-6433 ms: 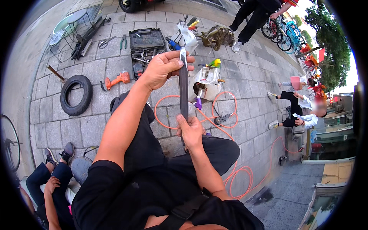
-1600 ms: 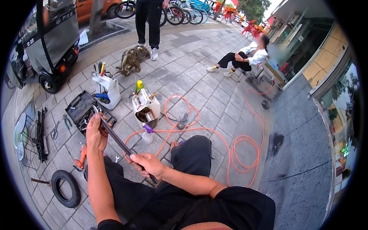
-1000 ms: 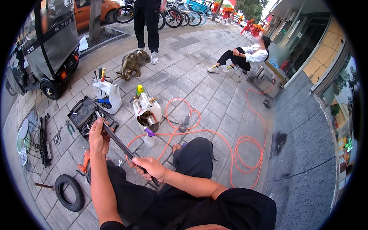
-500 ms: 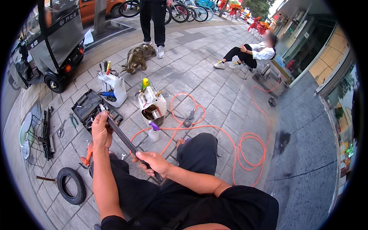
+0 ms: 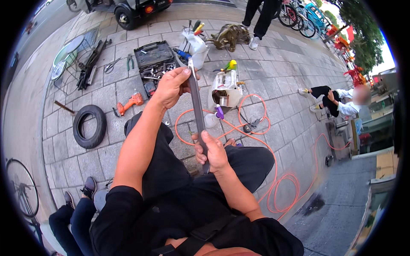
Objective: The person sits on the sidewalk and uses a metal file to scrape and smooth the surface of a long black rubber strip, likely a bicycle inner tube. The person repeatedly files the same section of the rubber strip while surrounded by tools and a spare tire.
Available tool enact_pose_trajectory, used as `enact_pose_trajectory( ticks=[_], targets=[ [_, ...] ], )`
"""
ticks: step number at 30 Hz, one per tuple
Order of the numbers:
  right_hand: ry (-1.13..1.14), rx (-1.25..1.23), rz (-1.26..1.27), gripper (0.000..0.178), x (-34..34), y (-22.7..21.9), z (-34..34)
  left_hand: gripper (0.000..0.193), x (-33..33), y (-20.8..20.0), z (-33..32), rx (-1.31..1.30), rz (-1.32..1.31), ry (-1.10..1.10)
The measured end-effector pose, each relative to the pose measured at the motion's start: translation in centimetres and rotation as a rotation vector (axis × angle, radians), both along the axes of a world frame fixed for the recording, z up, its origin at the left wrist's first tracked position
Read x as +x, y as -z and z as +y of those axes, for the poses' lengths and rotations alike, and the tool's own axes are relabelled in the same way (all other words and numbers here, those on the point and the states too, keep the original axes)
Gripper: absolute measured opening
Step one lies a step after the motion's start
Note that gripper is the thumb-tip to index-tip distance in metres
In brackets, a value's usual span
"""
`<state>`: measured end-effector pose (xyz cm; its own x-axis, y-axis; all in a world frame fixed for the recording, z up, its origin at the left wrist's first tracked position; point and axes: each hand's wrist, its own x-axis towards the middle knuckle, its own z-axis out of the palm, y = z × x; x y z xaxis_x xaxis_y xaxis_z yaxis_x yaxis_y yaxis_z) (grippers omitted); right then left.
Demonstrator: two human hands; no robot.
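A long, flat dark-grey strip with a silvery tip is held in front of me, nearly upright in the picture. My left hand closes on its far end, thumb and fingers pinching just below the tip. Nearer my lap, my right hand wraps round the lower end with the thumb along it. Whether the strip is metal or rubber I cannot tell. Beyond my left hand lies an open black tool case full of sockets and small tools. A spray bottle with a purple head stands right of the strip.
An orange cordless drill and a black tyre lie at left. Cut-open white containers hold tools and parts. An orange hose loops across the paving at right. A bronze-coloured animal statue and other people are around.
The view has turned, so the surroundings sit differently. The strip stands more upright now, its far end swung to the right in the picture. Both hands keep their hold on it.
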<state>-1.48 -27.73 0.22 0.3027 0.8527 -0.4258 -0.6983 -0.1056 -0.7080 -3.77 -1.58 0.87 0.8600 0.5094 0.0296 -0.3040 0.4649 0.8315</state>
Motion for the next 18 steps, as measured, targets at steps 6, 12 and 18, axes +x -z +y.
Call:
enact_pose_trajectory(
  ticks=[6, 12, 18],
  targets=[
    [0.022, 0.031, 0.034, 0.046, 0.0, -0.3, 0.3, 0.036, -0.7, -1.0, 0.2, -0.061, -0.112, 0.092],
    [-0.004, 0.067, 0.047, 0.05, 0.2, -0.1, 0.3, 0.041, -0.8, -1.0, 0.5, -0.061, -0.154, 0.147],
    [-0.062, 0.103, 0.078, 0.054, 0.2, -0.2, 0.2, 0.046, -0.7, -1.2, 0.0, -0.063, -0.164, 0.151]
  ],
)
